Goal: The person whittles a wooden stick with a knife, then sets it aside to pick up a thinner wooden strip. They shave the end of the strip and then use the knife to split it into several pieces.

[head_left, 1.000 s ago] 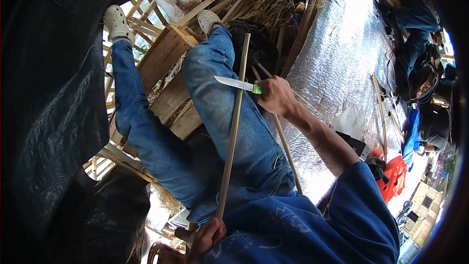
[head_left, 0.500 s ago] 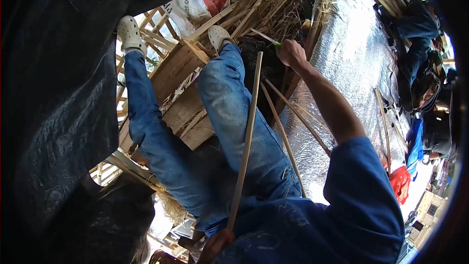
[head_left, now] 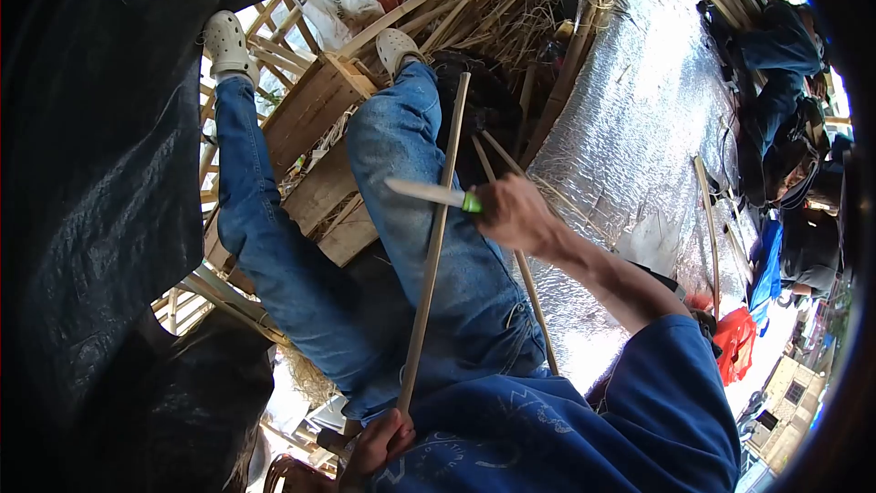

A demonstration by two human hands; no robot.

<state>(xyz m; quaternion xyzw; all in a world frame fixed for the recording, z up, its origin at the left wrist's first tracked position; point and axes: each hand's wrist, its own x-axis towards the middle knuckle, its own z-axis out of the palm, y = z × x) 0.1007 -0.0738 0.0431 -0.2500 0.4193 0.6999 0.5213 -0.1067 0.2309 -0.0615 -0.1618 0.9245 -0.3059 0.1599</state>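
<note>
A knife [head_left: 425,191] with a green collar on its handle is gripped in my right hand [head_left: 513,212]. Its pale blade points left and crosses the upper half of a long bamboo stick [head_left: 425,297] in this view. My left hand [head_left: 383,443] is closed around the lower end of that stick, close to my body. The stick slants up over my thigh [head_left: 401,151], its far end beyond my knee. Two thinner sticks [head_left: 538,315] lean behind it, partly hidden by my right hand and forearm.
A wooden box [head_left: 315,105] stands between my feet. Split bamboo and straw [head_left: 497,5] lie in a heap beyond them. Silver foil sheeting [head_left: 630,100] spreads to the right, with a red bag [head_left: 735,344] near it. Black sheeting [head_left: 100,192] hangs at left. Another person's legs [head_left: 776,64] show at far right.
My right hand has come down and toward me with the knife, from beyond the stick's far end to across its upper half. My left hand still holds the stick. The view has shifted slightly.
</note>
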